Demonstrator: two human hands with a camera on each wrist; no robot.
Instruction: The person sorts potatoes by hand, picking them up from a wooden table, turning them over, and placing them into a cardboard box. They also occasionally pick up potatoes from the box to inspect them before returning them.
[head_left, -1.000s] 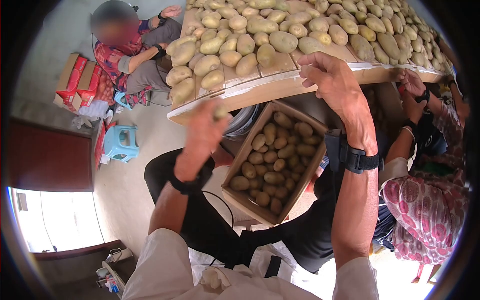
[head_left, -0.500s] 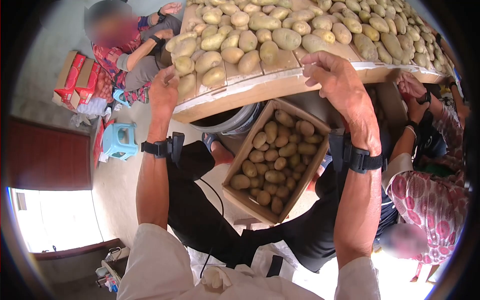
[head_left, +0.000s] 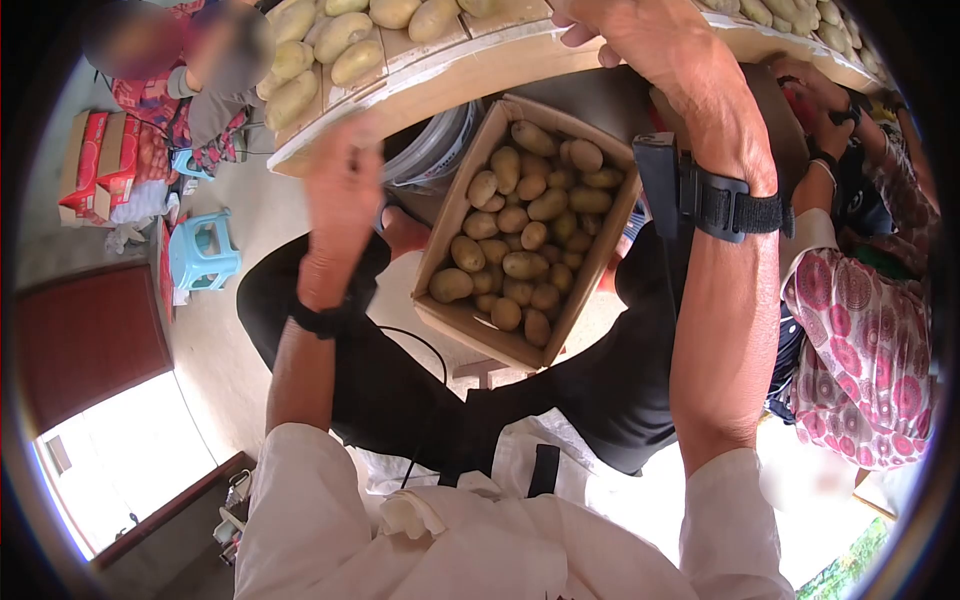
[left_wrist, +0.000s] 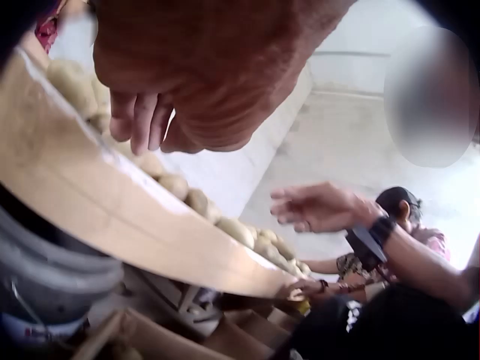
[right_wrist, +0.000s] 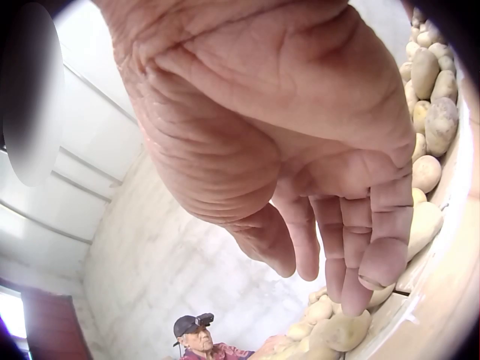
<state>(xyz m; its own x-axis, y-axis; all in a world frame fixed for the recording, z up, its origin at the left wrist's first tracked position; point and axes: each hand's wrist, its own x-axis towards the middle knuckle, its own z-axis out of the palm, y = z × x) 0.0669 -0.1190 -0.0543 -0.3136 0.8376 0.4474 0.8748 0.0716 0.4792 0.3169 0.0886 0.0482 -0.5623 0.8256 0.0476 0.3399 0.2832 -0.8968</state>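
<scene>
In the head view my left hand (head_left: 340, 195) is blurred, just off the front edge of the potato table (head_left: 420, 75), near its left corner. Its fingers (left_wrist: 142, 124) hang loosely down in the left wrist view, and no potato shows in them. My right hand (head_left: 650, 40) hovers over the same edge further right. The right wrist view shows its palm (right_wrist: 300, 142), fingers relaxed and nothing held. Potatoes (head_left: 345, 38) lie on the tabletop. Below, between my knees, a cardboard box (head_left: 425, 290) holds many more potatoes (head_left: 525, 265).
Grey buckets (head_left: 440, 150) stand under the table beside the box. A blue stool (head_left: 203, 250) and red cartons (head_left: 100, 165) are at the left. One person sits at the upper left; another person's patterned clothing (head_left: 860, 350) is close on my right.
My left hand held a blurred yellowish thing, then was beside potatoes at the table's left corner; now it has moved rightward, off the edge. The head view has tilted down. My right hand keeps its pose.
</scene>
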